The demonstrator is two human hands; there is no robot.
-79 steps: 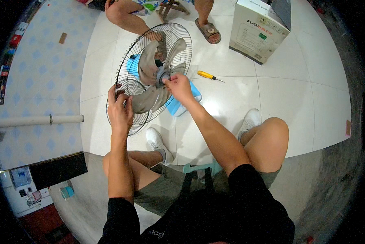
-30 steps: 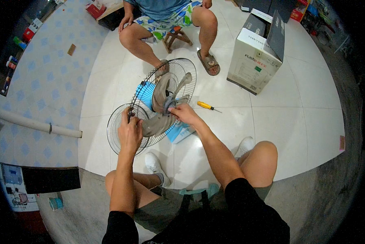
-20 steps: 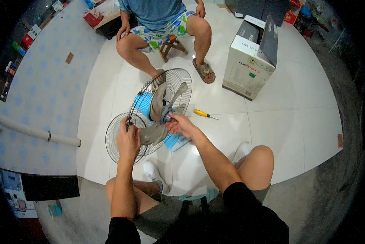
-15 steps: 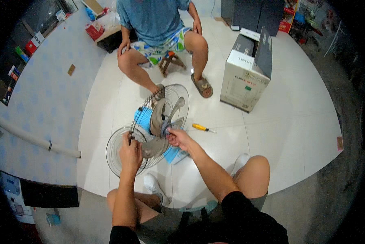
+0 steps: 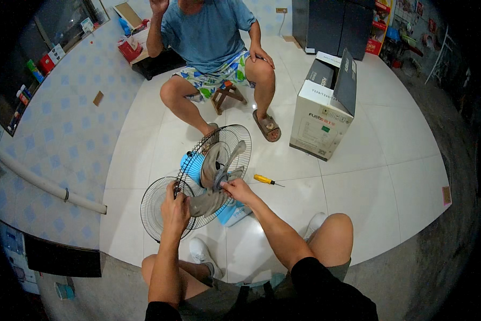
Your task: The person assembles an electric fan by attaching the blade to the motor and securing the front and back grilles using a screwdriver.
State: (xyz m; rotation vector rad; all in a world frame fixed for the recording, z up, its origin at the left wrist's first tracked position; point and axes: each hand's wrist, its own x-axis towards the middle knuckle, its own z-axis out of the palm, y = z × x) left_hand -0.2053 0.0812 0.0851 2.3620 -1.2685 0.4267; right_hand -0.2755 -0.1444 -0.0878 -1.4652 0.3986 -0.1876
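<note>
A fan stands partly taken apart on the white tiled floor. Its rear wire guard (image 5: pixel 235 140) is upright, with grey blades (image 5: pixel 214 170) in front of a blue motor housing (image 5: pixel 192 165). My left hand (image 5: pixel 175 205) grips the guard's lower rim. My right hand (image 5: pixel 236 188) pinches the hub at the middle of the blades. A second round wire guard (image 5: pixel 156 202) lies flat on the floor behind my left hand.
A yellow-handled screwdriver (image 5: pixel 265 180) lies right of the fan. An open white cardboard box (image 5: pixel 323 112) stands further right. A person in a blue shirt sits on a small stool (image 5: pixel 227 92) facing me. A white pipe (image 5: pixel 42 182) runs along the left wall.
The view has tilted up and pulled back, bringing the seated person and the box fully into sight. Both hands stay on the fan in the same grips.
</note>
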